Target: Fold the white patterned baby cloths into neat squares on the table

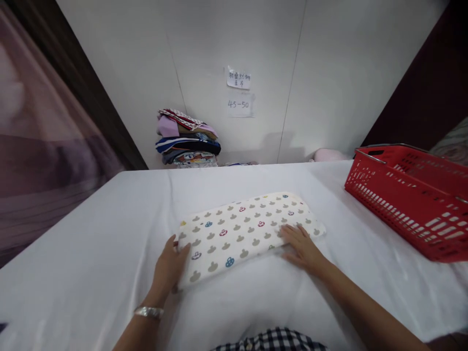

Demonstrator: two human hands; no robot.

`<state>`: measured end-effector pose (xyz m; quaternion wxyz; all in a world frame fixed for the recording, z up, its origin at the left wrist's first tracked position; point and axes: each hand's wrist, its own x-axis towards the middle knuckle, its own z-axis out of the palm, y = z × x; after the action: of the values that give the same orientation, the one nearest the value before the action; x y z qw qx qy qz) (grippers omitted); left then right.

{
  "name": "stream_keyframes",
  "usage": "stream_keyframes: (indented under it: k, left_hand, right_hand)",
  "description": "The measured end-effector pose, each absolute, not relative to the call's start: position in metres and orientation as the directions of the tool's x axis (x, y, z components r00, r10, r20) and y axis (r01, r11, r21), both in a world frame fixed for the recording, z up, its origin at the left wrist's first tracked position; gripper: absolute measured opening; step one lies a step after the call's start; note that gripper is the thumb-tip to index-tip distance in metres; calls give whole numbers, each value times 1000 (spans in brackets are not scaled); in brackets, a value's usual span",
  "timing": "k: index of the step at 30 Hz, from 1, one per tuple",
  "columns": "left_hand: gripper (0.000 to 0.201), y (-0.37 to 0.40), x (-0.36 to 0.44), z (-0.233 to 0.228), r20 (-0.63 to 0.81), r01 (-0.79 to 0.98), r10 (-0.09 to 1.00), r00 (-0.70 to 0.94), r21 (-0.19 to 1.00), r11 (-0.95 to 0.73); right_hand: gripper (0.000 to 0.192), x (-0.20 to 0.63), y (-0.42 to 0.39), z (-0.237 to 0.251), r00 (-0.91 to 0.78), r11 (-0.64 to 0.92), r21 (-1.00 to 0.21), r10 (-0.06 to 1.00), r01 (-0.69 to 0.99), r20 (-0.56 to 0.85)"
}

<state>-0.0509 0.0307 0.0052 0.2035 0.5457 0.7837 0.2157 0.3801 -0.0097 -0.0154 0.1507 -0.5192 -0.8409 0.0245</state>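
Note:
A white folded cloth [239, 231] printed with grey, blue, red and yellow mushroom shapes lies as a long, slightly slanted rectangle on the white-covered table [109, 234]. My left hand [170, 265], with a silver bracelet at the wrist, grips the cloth's left end. Its thumb rests on or against the top layer, and the other fingers are partly hidden at the edge. Near the right end, my right hand [302, 248] lies flat with fingers spread, the fingertips on the cloth and the thumb by its near edge.
A red plastic basket [402, 200] with metal handles stands at the right. Behind the table's far edge rises a stack of folded clothes [188, 139]. Paper labels [240, 105] are stuck on the pale wall. A pinkish curtain [47, 136] hangs at the left.

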Motion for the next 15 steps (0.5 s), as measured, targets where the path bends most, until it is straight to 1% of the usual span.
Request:
stream_keyframes:
  k: [2,4,6,8,10,11,13,15]
  left_hand:
    - [71,30,-52,9,-144,745,930,-338,563,357]
    - [71,34,-53,9,-174,743,921,-347,548,384]
    - [70,37,-55,7,-167,751,919,-357,534,388]
    - [70,36,-53,3,-133,746,920,-369,548,378]
    - [73,30,-43,1,-159,690,918,-364,616,380]
    - [75,24,-36,0,-198,642,917,-346,664,385]
    - [82,8,-17,-2,-303,514,912,-275,755,406]
    - [90,-7,1,-4,-373,403,909,-186,815,417]
  right_hand:
    - [56,382,-16,-22,-425,464,-166,877,870,221]
    - [48,388,-11,-28,-359,395,-133,904,909,233]
    - [47,398,2,-31,-307,337,-102,923,936,232]
    - [48,412,23,-30,-312,334,-74,925,939,218]
    - [48,425,47,-25,-319,336,-46,924,941,209]
    - [47,432,60,-21,-293,306,-34,933,951,208]
    - [47,442,85,-14,-156,162,-16,967,987,203]
    - [50,446,106,-6,-3,6,-19,989,1000,148]
